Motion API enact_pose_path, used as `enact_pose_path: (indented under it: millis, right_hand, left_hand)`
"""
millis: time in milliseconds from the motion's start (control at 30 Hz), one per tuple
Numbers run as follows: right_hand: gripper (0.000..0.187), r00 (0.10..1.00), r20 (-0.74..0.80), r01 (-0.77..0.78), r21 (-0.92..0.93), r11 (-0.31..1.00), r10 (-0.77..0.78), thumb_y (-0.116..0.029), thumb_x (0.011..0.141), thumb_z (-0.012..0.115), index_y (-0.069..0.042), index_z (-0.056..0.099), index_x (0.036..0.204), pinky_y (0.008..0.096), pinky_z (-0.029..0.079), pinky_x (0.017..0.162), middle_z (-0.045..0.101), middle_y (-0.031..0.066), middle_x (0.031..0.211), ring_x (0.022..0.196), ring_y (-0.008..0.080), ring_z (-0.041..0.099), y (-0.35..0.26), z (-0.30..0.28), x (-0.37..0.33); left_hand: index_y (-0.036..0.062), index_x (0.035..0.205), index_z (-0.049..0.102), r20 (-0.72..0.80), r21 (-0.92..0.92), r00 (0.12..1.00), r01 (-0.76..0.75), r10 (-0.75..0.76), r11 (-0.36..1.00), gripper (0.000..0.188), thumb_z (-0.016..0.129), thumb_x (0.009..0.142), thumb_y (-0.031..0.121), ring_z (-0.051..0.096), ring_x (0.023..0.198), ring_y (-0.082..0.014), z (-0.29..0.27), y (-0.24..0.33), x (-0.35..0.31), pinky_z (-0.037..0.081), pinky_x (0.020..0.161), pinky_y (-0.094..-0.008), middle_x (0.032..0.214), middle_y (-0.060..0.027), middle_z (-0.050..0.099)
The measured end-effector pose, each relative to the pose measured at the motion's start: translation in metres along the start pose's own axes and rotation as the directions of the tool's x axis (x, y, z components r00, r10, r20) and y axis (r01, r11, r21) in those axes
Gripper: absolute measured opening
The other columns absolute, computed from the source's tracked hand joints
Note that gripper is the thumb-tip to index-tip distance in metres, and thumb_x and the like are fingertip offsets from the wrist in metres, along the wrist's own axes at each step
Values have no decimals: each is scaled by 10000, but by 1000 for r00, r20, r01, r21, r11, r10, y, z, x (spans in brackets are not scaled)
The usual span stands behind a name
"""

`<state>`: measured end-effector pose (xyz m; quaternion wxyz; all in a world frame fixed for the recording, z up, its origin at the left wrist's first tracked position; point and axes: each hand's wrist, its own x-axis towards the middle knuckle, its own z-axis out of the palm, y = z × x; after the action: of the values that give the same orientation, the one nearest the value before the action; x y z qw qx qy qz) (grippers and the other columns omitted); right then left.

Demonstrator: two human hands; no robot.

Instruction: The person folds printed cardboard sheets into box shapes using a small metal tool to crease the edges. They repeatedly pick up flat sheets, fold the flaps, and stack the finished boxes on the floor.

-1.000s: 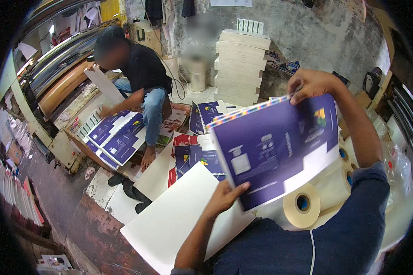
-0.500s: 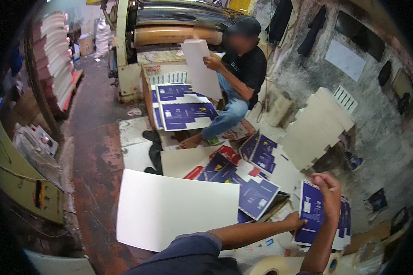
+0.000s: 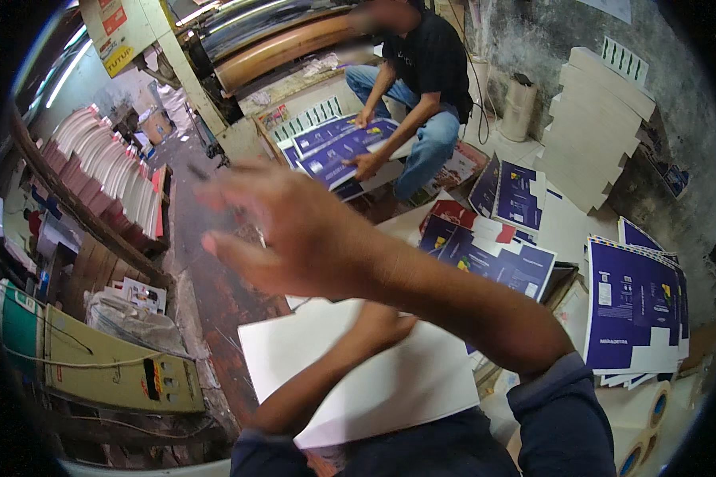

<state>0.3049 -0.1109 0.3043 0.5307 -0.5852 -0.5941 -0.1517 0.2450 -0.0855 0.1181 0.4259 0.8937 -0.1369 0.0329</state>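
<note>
A large blank white sheet (image 3: 429, 381) lies across my lap. My left hand (image 3: 378, 327) rests on it, one digit stretched out, the other fingers hidden behind my right forearm. Raised above the sheet's far edge and reaching left, my right hand (image 3: 282, 226) is blurred, with thumb and fingers apart and nothing seen between them. At the right leans a stack of purple printed die-cut card sheets (image 3: 632, 298), apart from both hands. More purple and red printed sheets (image 3: 501, 266) lie spread beyond my right forearm.
Across from me a seated person (image 3: 426, 71) handles purple printed sheets (image 3: 334, 159) beside a roller machine (image 3: 286, 52). Stacked blank die-cut card (image 3: 593, 127) leans at the wall. Rolls (image 3: 652, 413) lie at lower right; a beige machine panel (image 3: 119, 362) stands left.
Both hands have left the purple stack at the right. My left hand has come back over the white sheet, and my right has swung across to the left. The seated person has lowered their sheet.
</note>
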Motion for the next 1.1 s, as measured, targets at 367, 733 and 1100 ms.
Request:
enact_pose_path:
  millis: [367, 733, 1100]
  right_hand:
    - [433, 663, 509, -679, 100, 728, 549, -380, 880, 666, 25, 713, 1026, 376, 516, 851, 720, 189, 1017, 927, 295, 687, 197, 106, -117]
    - [629, 210, 814, -821, 448, -355, 542, -616, 913, 551, -58, 669, 1179, 414, 486, 891, 679, 64, 1063, 998, 183, 619, 262, 137, -164]
    - [542, 746, 537, -486, 843, -231, 393, -279, 965, 622, 3, 454, 1396, 359, 525, 892, 573, 96, 1242, 1051, 177, 612, 119, 174, -87]
  left_hand:
    - [23, 1082, 649, -44, 401, 647, 709, -761, 580, 694, 726, 747, 626, 667, 871, -430, -156, -71, -189, 510, 779, -471, 911, -219, 690]
    - [-17, 839, 684, -739, -331, 302, 617, -603, 714, 331, 897, 631, 126, 628, 740, -143, -225, 25, -285, 499, 665, -301, 813, -77, 690]
    - [37, 1144, 557, -891, -447, -65, -37, -449, 894, 292, 652, 944, 228, 588, 1031, -218, -213, -77, -318, 472, 929, -377, 1090, -88, 640]
